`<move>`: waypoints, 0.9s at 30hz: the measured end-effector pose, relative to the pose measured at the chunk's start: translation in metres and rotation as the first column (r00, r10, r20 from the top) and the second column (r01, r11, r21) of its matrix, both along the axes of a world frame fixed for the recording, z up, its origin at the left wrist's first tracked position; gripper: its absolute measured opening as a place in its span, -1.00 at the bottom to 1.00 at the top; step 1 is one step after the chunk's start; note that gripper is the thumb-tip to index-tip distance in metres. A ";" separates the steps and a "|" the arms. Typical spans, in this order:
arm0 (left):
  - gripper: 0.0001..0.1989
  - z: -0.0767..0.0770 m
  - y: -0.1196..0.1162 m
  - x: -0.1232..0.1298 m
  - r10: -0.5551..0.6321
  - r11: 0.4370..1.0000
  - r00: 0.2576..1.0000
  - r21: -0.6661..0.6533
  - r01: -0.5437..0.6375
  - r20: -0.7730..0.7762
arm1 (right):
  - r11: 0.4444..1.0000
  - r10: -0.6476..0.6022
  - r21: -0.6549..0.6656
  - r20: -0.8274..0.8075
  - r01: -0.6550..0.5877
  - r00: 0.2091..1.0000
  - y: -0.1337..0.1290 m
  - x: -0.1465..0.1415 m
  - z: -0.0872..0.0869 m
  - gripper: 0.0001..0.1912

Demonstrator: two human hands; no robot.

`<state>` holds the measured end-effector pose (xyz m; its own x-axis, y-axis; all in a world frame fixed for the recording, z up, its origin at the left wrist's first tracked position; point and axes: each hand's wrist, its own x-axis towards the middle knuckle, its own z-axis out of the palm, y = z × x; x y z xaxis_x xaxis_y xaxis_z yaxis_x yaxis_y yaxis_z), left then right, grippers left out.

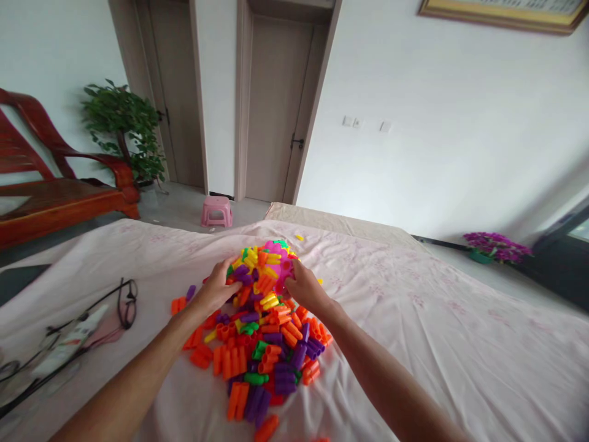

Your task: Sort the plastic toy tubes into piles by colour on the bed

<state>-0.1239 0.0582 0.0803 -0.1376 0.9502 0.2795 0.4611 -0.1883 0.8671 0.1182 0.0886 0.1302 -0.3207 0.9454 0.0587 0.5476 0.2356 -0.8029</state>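
A heap of bullet-shaped plastic building blocks (248,331) in orange, purple, yellow and green lies on a pale flowered sheet (391,307). At the far end of the heap, my left hand (221,285) grips blocks from the left, its thumb laid over purple ones. My right hand (309,287) clasps the opposite side, against a bright pink scalloped plastic piece (284,270). The fingertips of both hands are partly hidden by the blocks. Closer to me, loose pieces spread out between my forearms.
Eyeglasses (129,304) and a white tube (71,344) lie to the left, near a dark flat object (21,282). Beyond the sheet stand a pink stool (216,212), a wooden bench (69,196) and a potted plant (122,123). Purple flowers (497,245) are at the far right.
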 end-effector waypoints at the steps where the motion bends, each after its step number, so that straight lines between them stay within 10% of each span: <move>1: -0.34 -0.001 -0.001 -0.006 0.000 1.000 0.999 0.010 0.001 -0.038 | 0.999 -0.001 0.041 0.013 0.000 1.000 -0.001 -0.001 0.003 -0.71; 9: -0.08 -0.036 -0.068 -0.029 -0.006 0.988 0.899 0.138 0.073 -0.437 | 0.980 -0.197 -0.054 -0.188 0.190 0.962 -0.008 0.080 -0.018 -0.64; 16: 0.22 -0.063 -0.140 0.015 -0.070 0.958 0.723 0.156 0.241 -0.687 | 0.896 -0.405 -0.290 -0.229 0.335 0.885 -0.064 0.171 -0.070 -0.54; 27: -0.01 -0.057 -0.104 0.069 -0.017 0.958 0.807 0.220 0.181 -0.591 | 0.919 -0.306 -0.338 -0.284 0.204 0.909 -0.097 0.097 -0.089 -0.72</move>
